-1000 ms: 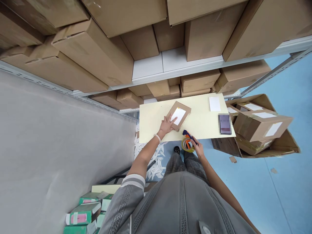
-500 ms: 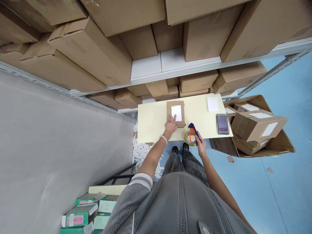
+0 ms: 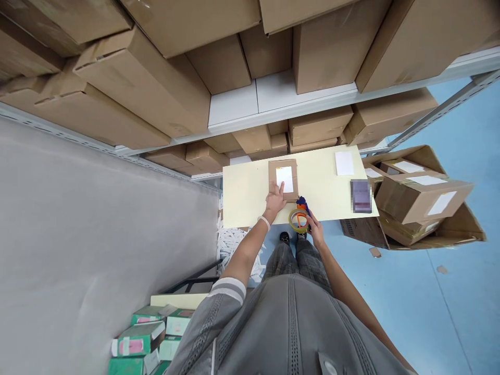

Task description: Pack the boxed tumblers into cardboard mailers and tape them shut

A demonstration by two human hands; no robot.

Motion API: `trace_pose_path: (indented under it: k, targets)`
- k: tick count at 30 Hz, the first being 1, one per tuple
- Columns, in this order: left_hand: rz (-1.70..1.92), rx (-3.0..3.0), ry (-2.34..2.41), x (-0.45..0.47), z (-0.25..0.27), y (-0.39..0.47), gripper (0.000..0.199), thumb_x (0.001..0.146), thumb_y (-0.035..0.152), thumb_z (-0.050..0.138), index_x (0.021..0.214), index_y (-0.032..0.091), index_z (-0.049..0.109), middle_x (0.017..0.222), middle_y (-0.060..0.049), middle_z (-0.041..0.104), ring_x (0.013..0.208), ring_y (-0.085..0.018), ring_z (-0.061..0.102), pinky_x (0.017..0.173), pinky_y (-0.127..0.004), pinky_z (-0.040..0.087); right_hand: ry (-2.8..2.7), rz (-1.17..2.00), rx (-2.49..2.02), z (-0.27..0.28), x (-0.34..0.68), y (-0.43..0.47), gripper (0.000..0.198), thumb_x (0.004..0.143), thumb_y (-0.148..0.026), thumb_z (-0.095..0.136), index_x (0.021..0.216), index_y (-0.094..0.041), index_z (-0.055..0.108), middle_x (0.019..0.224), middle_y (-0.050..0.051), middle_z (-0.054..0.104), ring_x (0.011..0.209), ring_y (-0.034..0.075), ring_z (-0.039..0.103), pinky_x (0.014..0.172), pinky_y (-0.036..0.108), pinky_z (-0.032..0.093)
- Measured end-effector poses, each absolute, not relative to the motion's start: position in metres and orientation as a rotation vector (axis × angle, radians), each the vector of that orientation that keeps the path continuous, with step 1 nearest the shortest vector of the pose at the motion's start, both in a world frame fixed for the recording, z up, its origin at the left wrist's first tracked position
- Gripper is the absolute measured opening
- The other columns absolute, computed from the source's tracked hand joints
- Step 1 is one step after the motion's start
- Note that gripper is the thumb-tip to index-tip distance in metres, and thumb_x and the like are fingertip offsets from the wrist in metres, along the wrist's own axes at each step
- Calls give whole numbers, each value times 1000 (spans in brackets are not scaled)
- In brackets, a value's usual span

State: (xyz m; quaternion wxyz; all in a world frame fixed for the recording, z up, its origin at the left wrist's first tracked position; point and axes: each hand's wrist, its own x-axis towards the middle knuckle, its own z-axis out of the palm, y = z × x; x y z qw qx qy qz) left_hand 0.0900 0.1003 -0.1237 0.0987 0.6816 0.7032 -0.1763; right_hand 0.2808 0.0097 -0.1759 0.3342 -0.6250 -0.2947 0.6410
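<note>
A small cardboard box point(image 3: 273, 179) with a white label point(image 3: 286, 178) lies on the pale yellow table point(image 3: 246, 198). My left hand point(image 3: 275, 200) rests on the box's near left part, its fingers stretched out and a fingertip touching the label. In my right hand point(image 3: 314, 229) is a tape dispenser point(image 3: 301, 206), blue and orange, carrying a roll of clear yellowish tape. The dispenser's blue head is at the near right corner of the box; whether they touch I cannot tell.
A white paper point(image 3: 344, 163) and a blurred purple item point(image 3: 361, 196) lie on the table's right. Beyond the table stands a shelf point(image 3: 281, 104) stacked with cartons. On the right, a large open carton point(image 3: 464, 229) holds labelled boxes. Green boxes point(image 3: 133, 345) sit lower left, beside the wall.
My right hand has brought the tape dispenser leftward and slightly up, closer to the box's near right corner. My left hand stays on the box. The view has shifted slightly.
</note>
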Motion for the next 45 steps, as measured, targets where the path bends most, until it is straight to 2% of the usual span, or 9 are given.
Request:
trace_pose_path:
  k: [11,14,17,19,22,25,34,41,45]
  targets:
    - [-268,1605,2305,137,-122,81,80,98,47,44,160,13,8,162,-27,20,101,-25,69,78,-33,58,-667,1617,-1661,-168,280,61,83,73,-62,65,149,-32,47,140,3,60,120,26,59,79,32,56]
    - [-319,1818,2071,123,-110,75,67,99,36,43,158,12,22,157,-24,33,107,-25,68,82,-34,57,-699,1609,-1689,-167,290,83,81,72,-59,68,145,-29,53,136,4,63,117,27,60,78,32,55]
    - [-378,2149,1770,92,-97,87,54,97,20,43,151,20,39,148,-16,50,129,-26,54,101,-38,50,-726,1607,-1694,-167,299,95,76,71,-57,69,141,-27,59,133,3,66,118,28,60,84,34,55]
    - [-400,2340,1564,73,-91,102,60,94,21,52,152,28,37,158,-9,38,147,-26,32,117,-47,33,-736,1595,-1692,-167,303,100,73,71,-56,70,137,-26,62,131,2,67,119,28,59,90,36,53]
    - [-562,2508,1306,60,-89,123,86,82,30,71,155,36,27,167,-4,21,154,-35,13,120,-64,18,-730,1599,-1696,-166,306,106,70,71,-55,70,134,-25,65,129,2,68,120,29,60,95,38,52]
    - [-663,2504,1283,59,-92,130,96,78,33,75,157,36,21,168,-4,13,153,-40,11,117,-66,21,-727,1617,-1701,-165,306,107,71,71,-56,70,134,-24,65,130,3,68,119,28,60,95,37,52]
    - [-688,2600,1287,57,-101,125,89,88,41,61,160,28,9,169,-7,0,152,-43,9,115,-62,30,-663,1628,-1718,-164,290,88,83,71,-62,66,145,-26,54,133,5,64,109,24,61,70,26,50]
    - [-707,2598,1304,58,-108,127,93,88,45,60,160,28,5,169,-7,-1,152,-43,9,113,-61,33,-662,1616,-1718,-166,283,76,85,71,-62,64,147,-27,51,124,4,68,101,21,62,69,25,50]
    - [-683,2602,1314,59,-114,127,93,87,43,62,160,28,6,169,-7,-3,152,-43,11,112,-62,34,-708,1595,-1714,-166,280,61,82,74,-62,61,148,-29,49,131,1,65,106,22,62,74,26,52]
